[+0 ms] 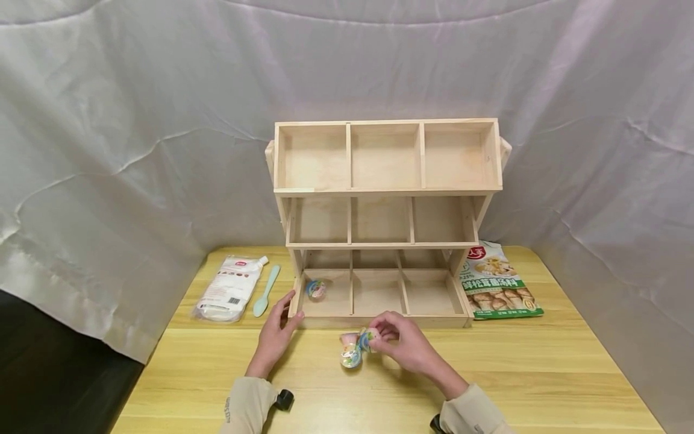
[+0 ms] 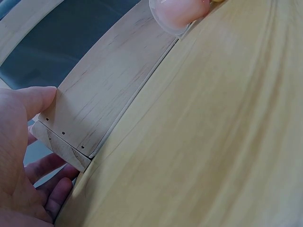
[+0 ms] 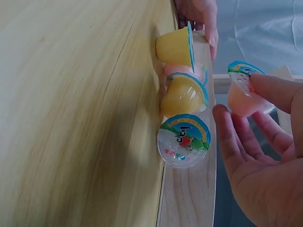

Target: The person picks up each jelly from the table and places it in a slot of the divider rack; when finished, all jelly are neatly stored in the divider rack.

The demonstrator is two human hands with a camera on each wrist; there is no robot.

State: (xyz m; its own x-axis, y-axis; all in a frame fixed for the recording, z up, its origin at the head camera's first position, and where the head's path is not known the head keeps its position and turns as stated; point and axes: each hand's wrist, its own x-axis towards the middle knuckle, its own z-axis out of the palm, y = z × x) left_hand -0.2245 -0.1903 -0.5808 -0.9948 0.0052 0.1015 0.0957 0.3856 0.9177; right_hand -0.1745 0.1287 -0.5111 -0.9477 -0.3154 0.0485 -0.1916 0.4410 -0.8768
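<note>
My right hand [image 1: 403, 343] pinches a pink jelly cup [image 3: 244, 99] between thumb and fingers, just in front of the wooden compartment rack [image 1: 382, 322]. Several more jelly cups lie on the table against the rack's front board; in the right wrist view these include a yellow cup [image 3: 174, 47] and one with its printed lid [image 3: 184, 141] facing out. Another jelly cup [image 1: 316, 289] sits in the rack's bottom left compartment. At the front left corner, my left hand [image 1: 275, 337] holds the rack, its thumb [image 2: 40, 99] on the front board and its fingers along the side.
Left of the rack lie a white spouted pouch [image 1: 230, 289] and a pale green spoon [image 1: 267, 292]. A green and white mushroom seasoning packet [image 1: 501, 286] lies at the right. The rack rises in tiers with divided compartments, and grey cloth [image 1: 379, 66] hangs behind.
</note>
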